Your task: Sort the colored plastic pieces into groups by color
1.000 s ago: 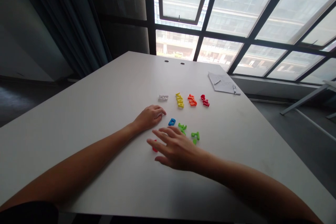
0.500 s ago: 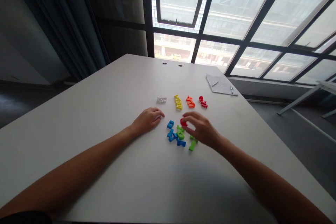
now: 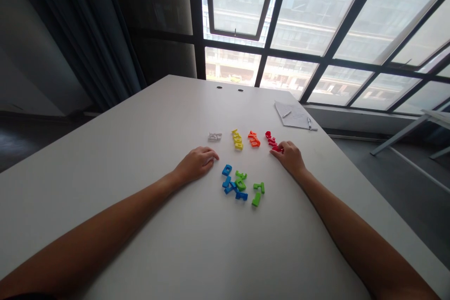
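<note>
On white table (image 3: 197, 243), right hand (image 3: 291, 157) gripping red piece (image 3: 276, 149), partly hidden

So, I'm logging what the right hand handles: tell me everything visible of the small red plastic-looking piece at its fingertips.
The small, bright red, plastic-looking piece is held between thumb and fingers of the right hand, low over or on the white table, at the near end of the short line of red plastic-looking pieces. The fingers partly cover it, so its full shape and whether it touches its neighbour can't be told.
</note>
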A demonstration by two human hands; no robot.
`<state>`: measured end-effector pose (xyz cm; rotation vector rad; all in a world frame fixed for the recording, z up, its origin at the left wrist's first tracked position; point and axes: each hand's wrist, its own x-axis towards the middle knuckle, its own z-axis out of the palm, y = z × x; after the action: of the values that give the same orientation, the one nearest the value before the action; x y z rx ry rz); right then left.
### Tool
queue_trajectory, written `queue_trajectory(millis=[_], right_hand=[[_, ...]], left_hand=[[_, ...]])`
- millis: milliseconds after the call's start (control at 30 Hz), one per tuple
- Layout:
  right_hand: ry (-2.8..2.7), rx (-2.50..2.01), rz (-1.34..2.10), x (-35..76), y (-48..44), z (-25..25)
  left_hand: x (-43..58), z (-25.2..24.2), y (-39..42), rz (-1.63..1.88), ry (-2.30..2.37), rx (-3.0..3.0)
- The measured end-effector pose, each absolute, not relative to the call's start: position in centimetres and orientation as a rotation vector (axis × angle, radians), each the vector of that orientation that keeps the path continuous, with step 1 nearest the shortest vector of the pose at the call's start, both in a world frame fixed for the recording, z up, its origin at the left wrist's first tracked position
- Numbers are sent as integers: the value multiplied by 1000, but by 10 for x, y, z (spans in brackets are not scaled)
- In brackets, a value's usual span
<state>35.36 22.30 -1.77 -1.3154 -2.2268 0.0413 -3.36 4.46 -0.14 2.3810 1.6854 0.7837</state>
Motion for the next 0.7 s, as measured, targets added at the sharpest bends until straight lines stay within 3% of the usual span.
queue_trajectory(millis=[567, 700], right_hand=[[-2185, -965, -119, 344, 197, -4], [-2364, -651, 151, 325, 165, 11]], left_hand=[[-32, 0, 44, 784, 1682, 2405], [-31, 1, 44, 777, 1686, 2401]])
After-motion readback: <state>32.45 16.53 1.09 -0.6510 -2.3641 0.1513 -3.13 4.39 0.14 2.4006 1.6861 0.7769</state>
